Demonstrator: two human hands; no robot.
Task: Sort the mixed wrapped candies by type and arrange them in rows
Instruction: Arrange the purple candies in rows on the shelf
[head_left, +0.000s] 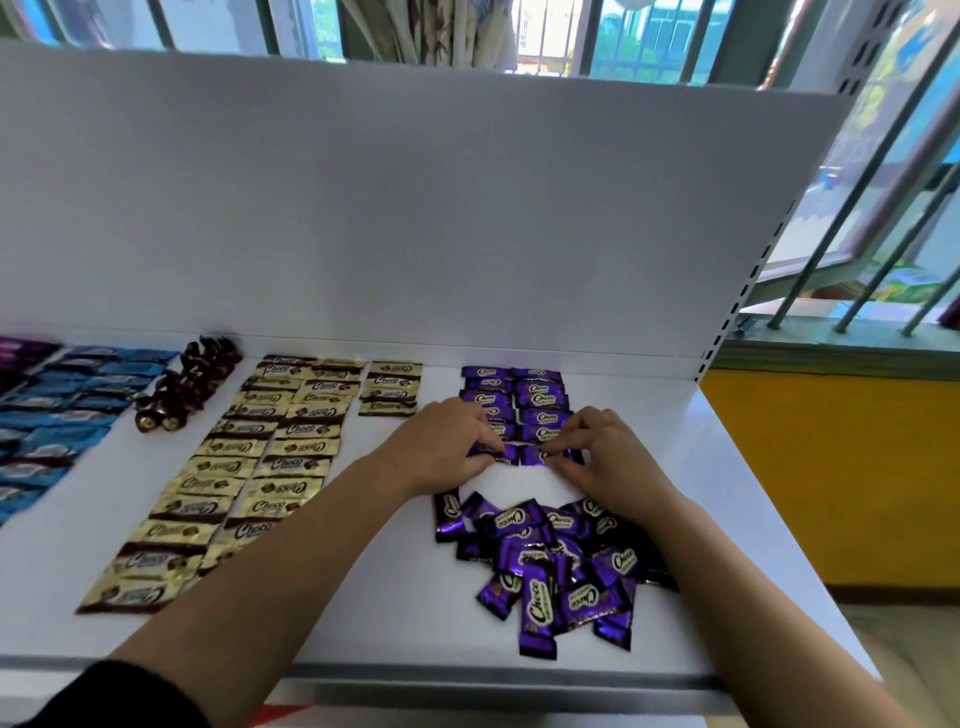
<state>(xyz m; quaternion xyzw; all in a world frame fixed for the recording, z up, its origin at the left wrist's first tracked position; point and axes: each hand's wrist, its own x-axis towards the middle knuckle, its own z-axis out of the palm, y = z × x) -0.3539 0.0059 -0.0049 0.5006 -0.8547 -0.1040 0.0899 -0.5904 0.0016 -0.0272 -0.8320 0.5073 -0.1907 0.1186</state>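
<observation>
Just right of the middle of the frame, both hands meet at the near end of two short purple rows (514, 397) that run away from the viewer toward the white back panel (415, 208). The left hand (447, 441) has its fingers curled, with fingertips and thumb pinching a purple candy (496, 454) that lies flat at the near end of the left row. The right hand (608, 452) is curled the same way and pinches a second purple candy (543, 455) at the near end of the right row, so the two candies lie side by side, almost touching. Below the hands, in the lower right, a loose purple pile (550, 561) lies jumbled on the white shelf (363, 597), its wrappers overlapping at all angles, and the right wrist passes over the pile's upper right edge. Left of centre, gold candies (249, 467) lie in two long rows running from the back panel toward the near edge, with a short gold column (389, 389) just to their right, near the panel. Farther left sits a cluster of dark red candies (187, 384) in twisted wrappers, and blue candies (67, 405) fill rows at the left edge. Window bars (852, 208) and a yellow wall (831, 467) show at the right.
</observation>
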